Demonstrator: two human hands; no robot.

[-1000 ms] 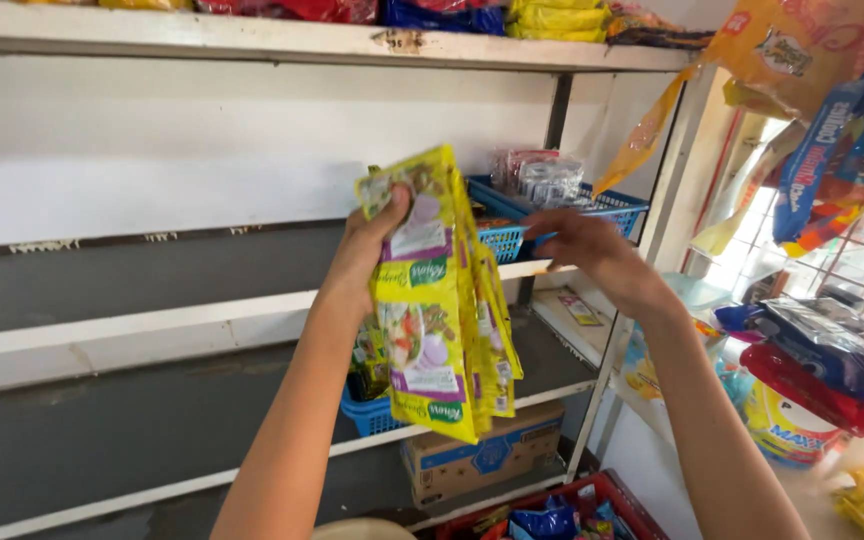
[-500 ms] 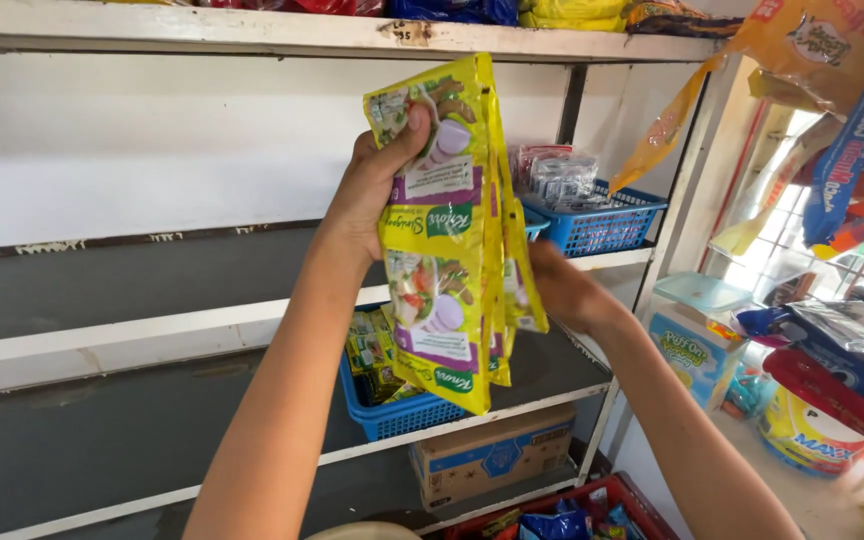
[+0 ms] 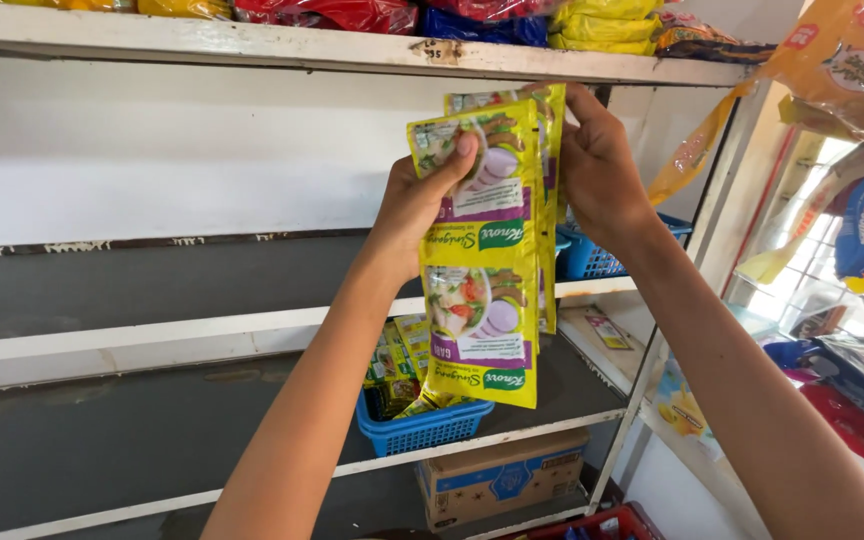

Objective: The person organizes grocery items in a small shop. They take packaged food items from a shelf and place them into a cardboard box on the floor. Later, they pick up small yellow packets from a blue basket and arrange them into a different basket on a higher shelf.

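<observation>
Hanging upright in front of the shelving: strips of joined yellow seasoning sachets [image 3: 482, 260], several layers deep, raised close under the top shelf [image 3: 252, 42]. Left hand [image 3: 417, 200] clasps the front strip near its top, thumb pressed over the upper sachet. Right hand [image 3: 597, 165] pinches the top edge of the rear strips, fingers curled behind them. Below, on a lower shelf: blue plastic basket [image 3: 422, 428] holding more yellow sachets. Behind the right wrist: a second blue basket [image 3: 592, 258]. Under the bottom shelf: cardboard box [image 3: 497, 480]. On the top shelf: red, blue and yellow packets [image 3: 512, 20].
</observation>
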